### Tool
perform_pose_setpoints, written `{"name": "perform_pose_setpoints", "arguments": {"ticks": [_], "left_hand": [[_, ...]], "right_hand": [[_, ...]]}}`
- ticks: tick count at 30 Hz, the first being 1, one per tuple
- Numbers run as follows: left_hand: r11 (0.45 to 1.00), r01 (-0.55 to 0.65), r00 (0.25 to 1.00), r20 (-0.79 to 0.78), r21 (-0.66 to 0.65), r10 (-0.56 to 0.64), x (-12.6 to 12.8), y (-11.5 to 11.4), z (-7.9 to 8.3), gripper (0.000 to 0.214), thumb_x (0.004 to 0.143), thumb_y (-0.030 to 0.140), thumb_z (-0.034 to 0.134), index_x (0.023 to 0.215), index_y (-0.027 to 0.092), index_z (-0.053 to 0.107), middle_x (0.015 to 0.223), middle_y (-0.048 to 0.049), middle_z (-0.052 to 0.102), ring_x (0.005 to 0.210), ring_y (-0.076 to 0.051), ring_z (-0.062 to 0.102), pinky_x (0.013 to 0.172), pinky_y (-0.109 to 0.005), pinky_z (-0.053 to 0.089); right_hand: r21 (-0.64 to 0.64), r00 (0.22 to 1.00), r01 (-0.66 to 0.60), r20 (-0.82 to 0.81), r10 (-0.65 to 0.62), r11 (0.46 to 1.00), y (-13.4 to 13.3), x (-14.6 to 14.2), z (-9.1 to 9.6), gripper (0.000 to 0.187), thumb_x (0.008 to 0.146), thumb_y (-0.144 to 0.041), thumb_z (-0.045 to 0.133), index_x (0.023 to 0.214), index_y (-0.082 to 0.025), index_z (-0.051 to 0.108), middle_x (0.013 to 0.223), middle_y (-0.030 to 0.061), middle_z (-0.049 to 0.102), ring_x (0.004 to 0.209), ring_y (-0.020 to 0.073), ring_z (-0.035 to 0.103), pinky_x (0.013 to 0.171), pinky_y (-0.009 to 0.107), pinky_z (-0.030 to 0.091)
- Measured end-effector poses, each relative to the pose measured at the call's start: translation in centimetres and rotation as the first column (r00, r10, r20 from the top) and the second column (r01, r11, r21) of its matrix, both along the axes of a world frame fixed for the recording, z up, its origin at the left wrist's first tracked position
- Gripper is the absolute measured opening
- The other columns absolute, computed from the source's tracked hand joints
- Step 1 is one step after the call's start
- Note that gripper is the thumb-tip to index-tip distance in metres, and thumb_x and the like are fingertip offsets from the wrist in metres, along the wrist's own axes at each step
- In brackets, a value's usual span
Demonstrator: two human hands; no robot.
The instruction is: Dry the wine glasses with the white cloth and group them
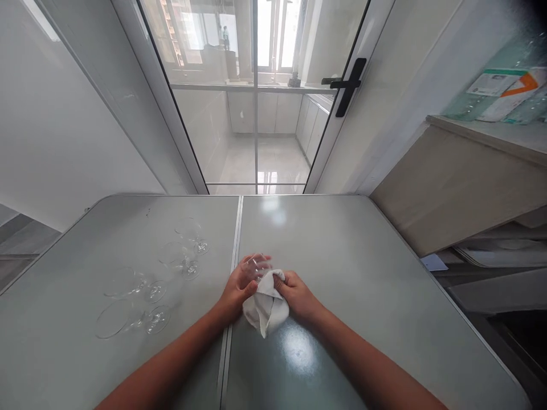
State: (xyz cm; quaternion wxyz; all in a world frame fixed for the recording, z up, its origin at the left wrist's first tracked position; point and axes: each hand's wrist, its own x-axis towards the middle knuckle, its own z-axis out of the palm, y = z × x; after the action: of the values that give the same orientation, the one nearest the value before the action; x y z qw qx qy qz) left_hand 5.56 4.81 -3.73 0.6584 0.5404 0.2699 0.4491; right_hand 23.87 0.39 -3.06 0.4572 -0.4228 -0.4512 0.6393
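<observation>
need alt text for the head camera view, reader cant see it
A left hand holds a clear drinking glass and a right hand holds a white cloth against it, above a grey-green table. Four clear stemmed glasses stand on the left; beyond is a glass-paned door with a black handle.

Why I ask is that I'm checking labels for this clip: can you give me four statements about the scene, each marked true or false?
1. The right hand holds a white cloth. True.
2. The left hand is empty. False: it holds a clear glass.
3. The door handle is white. False: it is black.
4. Four stemmed glasses are on the table, left of its seam. True.
</observation>
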Motion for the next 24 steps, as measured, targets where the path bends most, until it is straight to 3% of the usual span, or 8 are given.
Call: {"name": "perform_pose_setpoints", "arguments": {"ticks": [3, 6, 10, 15, 18, 21, 22, 24], "left_hand": [[0.996, 0.067, 0.992, 0.11, -0.058, -0.06, -0.1, 0.4, -0.3, 0.072, 0.081, 0.061, 0.075, 0.134, 0.016, 0.053, 0.128, -0.0231, 0.067, 0.112, -0.032, 0.07, 0.095, -0.046, 0.057], [1.0, 0.006, 0.995, 0.098, -0.024, -0.003, -0.2, 0.2, 0.0, 0.063, 0.081, 0.049, 0.081, 0.129, 0.017, 0.057, 0.125, -0.021, 0.07, 0.11, -0.031, 0.072, 0.096, -0.046, 0.058], [1.0, 0.008, 0.996, 0.091, 0.014, -0.009, -0.2, 0.1, 0.4, 0.059, 0.077, 0.036, 0.087, 0.126, 0.018, 0.06, 0.126, -0.0183, 0.071, 0.119, -0.032, 0.069, 0.103, -0.046, 0.055], [0.997, 0.061, 0.982, 0.181, -0.049, -0.051, -0.3, 0.0, 0.7, 0.058, 0.08, 0.038, 0.085, 0.128, 0.02, 0.058, 0.125, -0.0163, 0.071, 0.115, -0.032, 0.071, 0.102, -0.048, 0.055], [0.999, 0.027, 0.984, 0.174, -0.029, -0.021, -0.4, -0.1, 0.8, 0.06, 0.077, 0.039, 0.087, 0.126, 0.022, 0.058, 0.128, -0.0156, 0.068, 0.119, -0.033, 0.068, 0.104, -0.048, 0.054], [0.994, -0.112, 0.984, 0.143, 0.008, 0.11, -0.5, 0.0, 0.8, 0.061, 0.073, 0.03, 0.09, 0.124, 0.026, 0.056, 0.131, -0.012, 0.064, 0.126, -0.032, 0.063, 0.106, -0.046, 0.053], [0.987, -0.158, 0.978, 0.142, 0.017, 0.154, -0.5, 0.1, 0.8, 0.062, 0.073, 0.027, 0.09, 0.123, 0.028, 0.055, 0.132, -0.0101, 0.063, 0.127, -0.031, 0.063, 0.106, -0.045, 0.053], [0.978, -0.204, 0.969, 0.152, 0.037, 0.196, -0.4, 0.2, 0.8, 0.063, 0.073, 0.022, 0.09, 0.123, 0.031, 0.053, 0.133, -0.0072, 0.062, 0.128, -0.029, 0.062, 0.108, -0.045, 0.052]], "right_hand": [[-0.068, 0.988, -0.118, -0.111, 0.11, 0.991, -0.5, -0.9, 0.6, 0.051, 0.09, -0.067, 0.062, 0.082, -0.016, 0.062, 0.071, -0.001, 0.057, 0.061, 0.0124, 0.047, 0.06, 0.025, 0.038], [0.066, 0.975, -0.132, 0.189, 0.117, 0.989, -0.9, -0.8, 1.7, 0.037, 0.088, -0.053, 0.071, 0.085, -0.017, 0.063, 0.076, -0.0004, 0.06, 0.067, 0.0138, 0.05, 0.062, 0.024, 0.038], [0.312, 0.83, -0.108, 0.55, -0.087, 0.944, -1.0, -0.1, 2.4, 0.024, 0.098, -0.037, 0.058, 0.081, -0.02, 0.058, 0.072, -0.0014, 0.057, 0.064, 0.0134, 0.044, 0.063, 0.025, 0.034], [0.198, 0.935, -0.145, 0.348, 0.068, 0.969, -0.7, 0.5, 2.3, 0.038, 0.101, -0.047, 0.052, 0.076, -0.019, 0.061, 0.067, -0.0023, 0.054, 0.062, 0.013, 0.044, 0.06, 0.025, 0.034], [0.093, 0.981, 0.17, 0.076, -0.177, 0.981, -0.1, 1.5, 2.3, 0.039, 0.094, -0.055, 0.062, 0.082, -0.017, 0.067, 0.07, -0.0003, 0.06, 0.064, 0.0149, 0.051, 0.061, 0.025, 0.04], [0.086, 0.73, 0.681, -0.004, -0.684, 0.727, 0.5, 2.7, 2.3, 0.037, 0.089, -0.055, 0.07, 0.088, -0.018, 0.069, 0.074, 0.0001, 0.064, 0.066, 0.0149, 0.054, 0.06, 0.024, 0.043], [0.092, 0.659, 0.748, 0.014, -0.752, 0.658, 0.7, 2.9, 2.2, 0.037, 0.088, -0.055, 0.071, 0.09, -0.018, 0.07, 0.076, 0.0005, 0.066, 0.067, 0.0148, 0.055, 0.061, 0.024, 0.043], [0.049, 0.711, 0.701, 0.041, -0.702, 0.712, 0.9, 2.6, 1.9, 0.039, 0.086, -0.055, 0.073, 0.095, -0.017, 0.074, 0.082, 0.0034, 0.07, 0.07, 0.0165, 0.059, 0.065, 0.026, 0.047]]}}
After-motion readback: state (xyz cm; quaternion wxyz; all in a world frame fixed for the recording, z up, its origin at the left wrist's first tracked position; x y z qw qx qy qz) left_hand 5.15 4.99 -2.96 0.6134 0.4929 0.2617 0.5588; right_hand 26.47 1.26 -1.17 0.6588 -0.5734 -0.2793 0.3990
